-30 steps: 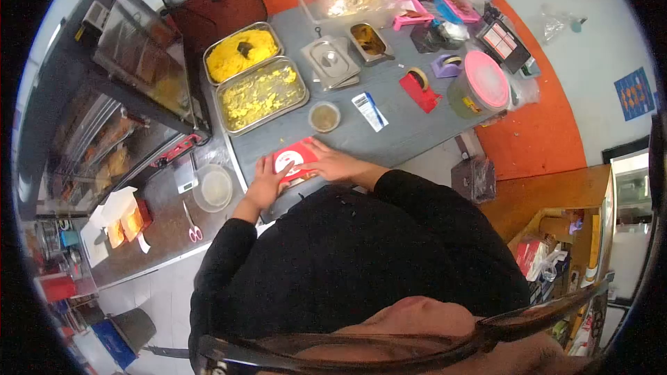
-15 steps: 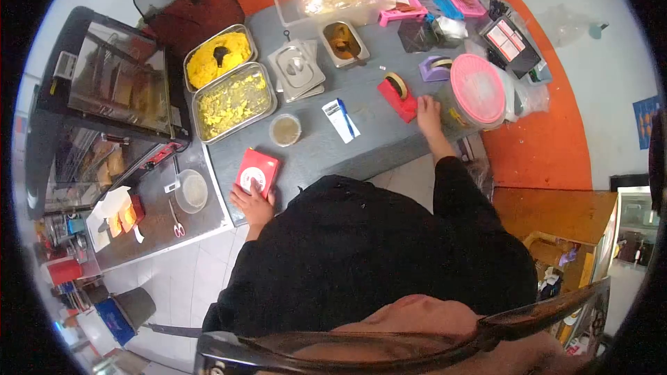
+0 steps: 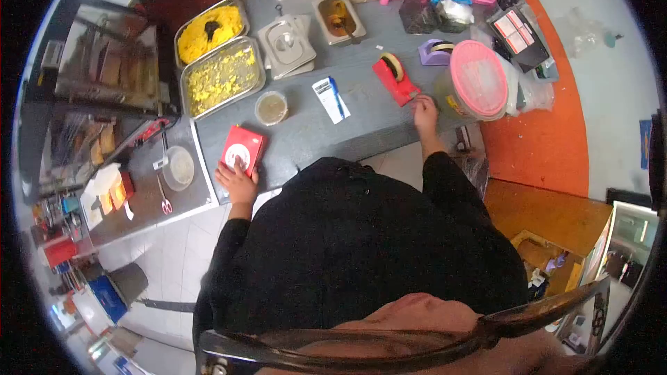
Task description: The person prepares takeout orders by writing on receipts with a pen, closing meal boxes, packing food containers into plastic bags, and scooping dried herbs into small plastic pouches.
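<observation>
My left hand [image 3: 238,182] rests over the near end of a small red box [image 3: 244,144] with a round white label, its fingers on the top and along the side. At the front tip of a red tape dispenser [image 3: 396,83], my right hand [image 3: 425,112] has its fingers closed together, seemingly on the end of the tape; the strip itself is too small to see clearly. The dispenser carries a roll of tape [image 3: 391,67]. Between the hands lie a white slip of paper [image 3: 326,101] with a blue pen [image 3: 336,97] and a lidded round tub [image 3: 271,107].
Behind stand metal trays of yellow food [image 3: 222,76], steel lids [image 3: 286,48] and a steel pan [image 3: 338,19]. A pink-lidded container [image 3: 478,80] and purple tape dispenser [image 3: 436,52] are at right. Scissors [image 3: 165,198] and an open food box [image 3: 111,191] lie left.
The whole view has shifted, so the table items appear a little higher and farther left. My left hand stays on the red box, and my right hand stays at the dispenser's tip.
</observation>
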`<action>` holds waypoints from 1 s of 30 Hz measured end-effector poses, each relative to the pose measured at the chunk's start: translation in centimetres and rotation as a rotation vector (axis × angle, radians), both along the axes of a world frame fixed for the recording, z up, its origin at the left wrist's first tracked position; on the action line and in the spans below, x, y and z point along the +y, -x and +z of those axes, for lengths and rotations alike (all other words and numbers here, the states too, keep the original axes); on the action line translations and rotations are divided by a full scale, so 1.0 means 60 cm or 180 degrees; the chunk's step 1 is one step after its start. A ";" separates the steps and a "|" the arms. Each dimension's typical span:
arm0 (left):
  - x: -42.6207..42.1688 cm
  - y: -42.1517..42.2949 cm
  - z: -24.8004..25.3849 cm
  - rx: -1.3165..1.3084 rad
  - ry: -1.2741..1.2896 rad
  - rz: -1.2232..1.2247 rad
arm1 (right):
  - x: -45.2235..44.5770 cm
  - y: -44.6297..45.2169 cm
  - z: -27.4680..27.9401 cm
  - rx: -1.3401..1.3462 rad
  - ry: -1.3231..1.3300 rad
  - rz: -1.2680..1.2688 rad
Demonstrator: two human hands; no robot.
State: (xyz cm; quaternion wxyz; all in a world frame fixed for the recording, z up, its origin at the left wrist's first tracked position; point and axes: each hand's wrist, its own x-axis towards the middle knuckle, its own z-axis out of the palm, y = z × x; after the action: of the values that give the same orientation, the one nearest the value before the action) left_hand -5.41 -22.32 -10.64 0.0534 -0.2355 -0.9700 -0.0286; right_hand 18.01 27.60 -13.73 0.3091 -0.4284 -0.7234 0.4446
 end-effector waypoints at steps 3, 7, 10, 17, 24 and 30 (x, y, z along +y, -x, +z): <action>0.001 0.016 0.031 -0.0186 -0.0279 -0.0195 | 0.005 -0.005 -0.040 0.1227 0.1984 -0.0917; -0.007 0.063 0.079 -0.0408 -0.1066 -0.0840 | -0.084 -0.015 -0.069 0.2246 0.4174 0.1657; -0.016 0.069 0.075 -0.0475 -0.1134 -0.1008 | -0.333 0.106 0.058 0.0803 0.4095 0.2278; -0.035 0.078 0.050 -0.0438 -0.1563 -0.1134 | -0.600 0.338 0.012 -0.0952 0.2289 0.2708; -0.053 0.086 0.041 -0.0610 -0.1391 -0.1720 | -0.556 0.337 0.002 -0.0020 -0.0154 0.3523; -0.042 0.093 0.068 -0.0839 -0.0511 -0.1588 | -0.496 0.301 0.028 -0.1271 -0.1246 0.2538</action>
State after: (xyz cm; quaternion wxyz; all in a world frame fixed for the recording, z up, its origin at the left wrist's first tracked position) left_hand -10.98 -24.85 -6.56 -0.0632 -0.4560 -0.8753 -0.1479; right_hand -0.08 -2.15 -12.03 0.0446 -0.1287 -0.9464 0.2930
